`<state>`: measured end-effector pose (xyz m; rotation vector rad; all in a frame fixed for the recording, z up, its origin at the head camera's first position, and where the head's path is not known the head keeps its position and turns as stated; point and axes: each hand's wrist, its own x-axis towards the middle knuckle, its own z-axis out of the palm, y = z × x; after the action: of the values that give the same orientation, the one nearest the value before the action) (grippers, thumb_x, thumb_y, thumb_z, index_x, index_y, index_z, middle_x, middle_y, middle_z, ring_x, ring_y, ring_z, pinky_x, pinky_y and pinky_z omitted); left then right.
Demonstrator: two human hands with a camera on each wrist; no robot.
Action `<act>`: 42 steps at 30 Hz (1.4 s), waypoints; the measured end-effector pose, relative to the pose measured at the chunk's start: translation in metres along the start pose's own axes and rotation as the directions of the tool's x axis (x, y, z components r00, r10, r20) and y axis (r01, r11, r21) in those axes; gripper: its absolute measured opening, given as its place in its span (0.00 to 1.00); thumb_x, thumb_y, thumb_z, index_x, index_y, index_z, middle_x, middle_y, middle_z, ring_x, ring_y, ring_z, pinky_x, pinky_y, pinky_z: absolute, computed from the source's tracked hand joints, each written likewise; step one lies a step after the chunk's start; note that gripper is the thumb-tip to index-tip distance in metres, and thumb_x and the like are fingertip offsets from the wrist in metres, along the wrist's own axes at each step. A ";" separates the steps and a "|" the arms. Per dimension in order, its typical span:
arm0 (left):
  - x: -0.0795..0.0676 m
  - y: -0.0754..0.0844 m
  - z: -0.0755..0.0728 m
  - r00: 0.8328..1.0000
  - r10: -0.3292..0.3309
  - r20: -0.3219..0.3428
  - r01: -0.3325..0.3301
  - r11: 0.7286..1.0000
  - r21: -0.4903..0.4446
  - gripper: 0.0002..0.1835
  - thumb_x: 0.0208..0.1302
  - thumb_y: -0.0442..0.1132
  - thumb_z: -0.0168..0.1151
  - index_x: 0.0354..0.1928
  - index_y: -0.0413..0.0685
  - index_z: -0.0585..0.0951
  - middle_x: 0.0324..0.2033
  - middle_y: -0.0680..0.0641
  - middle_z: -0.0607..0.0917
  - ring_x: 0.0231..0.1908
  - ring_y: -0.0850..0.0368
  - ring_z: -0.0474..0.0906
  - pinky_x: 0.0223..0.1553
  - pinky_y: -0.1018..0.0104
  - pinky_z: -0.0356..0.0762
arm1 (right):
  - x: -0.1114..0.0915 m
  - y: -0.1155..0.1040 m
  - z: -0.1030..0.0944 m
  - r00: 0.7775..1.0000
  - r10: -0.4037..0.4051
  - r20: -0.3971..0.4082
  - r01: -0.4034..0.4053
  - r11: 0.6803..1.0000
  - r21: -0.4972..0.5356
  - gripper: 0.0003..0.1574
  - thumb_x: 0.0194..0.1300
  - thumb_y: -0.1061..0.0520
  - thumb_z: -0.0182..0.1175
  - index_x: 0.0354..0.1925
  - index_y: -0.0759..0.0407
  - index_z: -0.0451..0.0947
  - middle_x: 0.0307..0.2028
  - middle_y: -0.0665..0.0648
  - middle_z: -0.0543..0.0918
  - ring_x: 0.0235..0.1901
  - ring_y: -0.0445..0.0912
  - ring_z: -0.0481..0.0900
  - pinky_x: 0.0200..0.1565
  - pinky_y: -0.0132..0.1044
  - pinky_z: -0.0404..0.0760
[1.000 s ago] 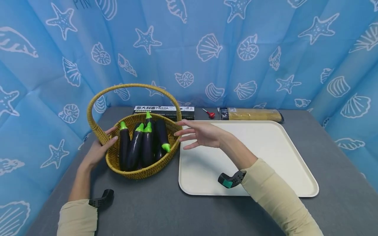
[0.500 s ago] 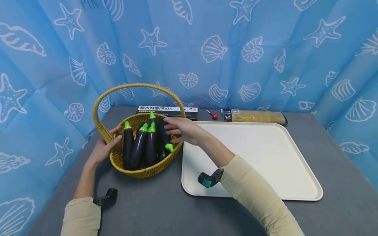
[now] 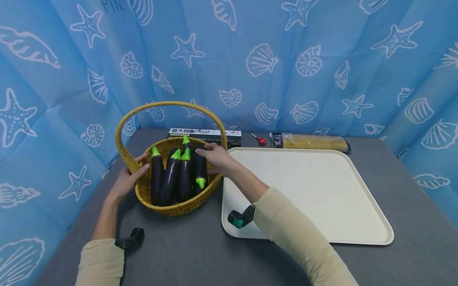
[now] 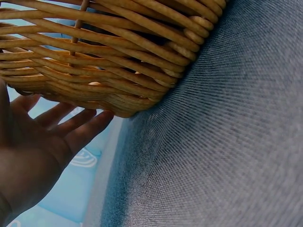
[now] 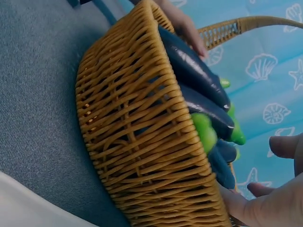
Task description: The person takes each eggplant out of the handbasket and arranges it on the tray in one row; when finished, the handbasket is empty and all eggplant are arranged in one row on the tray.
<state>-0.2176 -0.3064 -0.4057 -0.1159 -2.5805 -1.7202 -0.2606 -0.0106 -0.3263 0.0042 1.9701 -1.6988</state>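
Right hand (image 3: 220,160) at right eggplant (image 3: 200,167), left hand (image 3: 129,178) on basket (image 3: 175,210)

Step looks like: taking hold of the right eggplant. It lies inside the basket by the right rim, green end toward the person; other eggplants (image 3: 170,178) beside it have green ends pointing away. Right hand reaches in over the rim, fingers at the eggplant; can't tell if the grip is closed on it. Left hand holds the basket's left side, thumb over the rim, fingers along the outer wall. Tray (image 3: 307,194) sits right of the basket, nothing on it. Next move probably calls for a firm pinch round the eggplant, then a lift clear of the rim, left hand steadying.
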 end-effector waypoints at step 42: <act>-0.001 -0.001 0.001 1.000 0.005 -0.004 -0.005 1.000 -0.022 0.35 0.71 0.47 0.53 0.73 0.42 0.55 0.70 0.34 0.54 0.67 0.34 0.52 0.60 0.36 0.56 | 0.022 -0.008 0.008 0.996 0.087 -0.014 -0.088 0.994 -0.067 0.48 0.65 0.60 0.62 0.74 0.53 0.49 0.59 0.63 0.69 0.57 0.55 0.72 0.43 0.45 0.81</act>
<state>-0.2170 -0.3061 -0.4068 -0.1197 -2.5569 -1.7458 -0.2784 -0.0270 -0.3283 0.0745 2.0048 -1.5792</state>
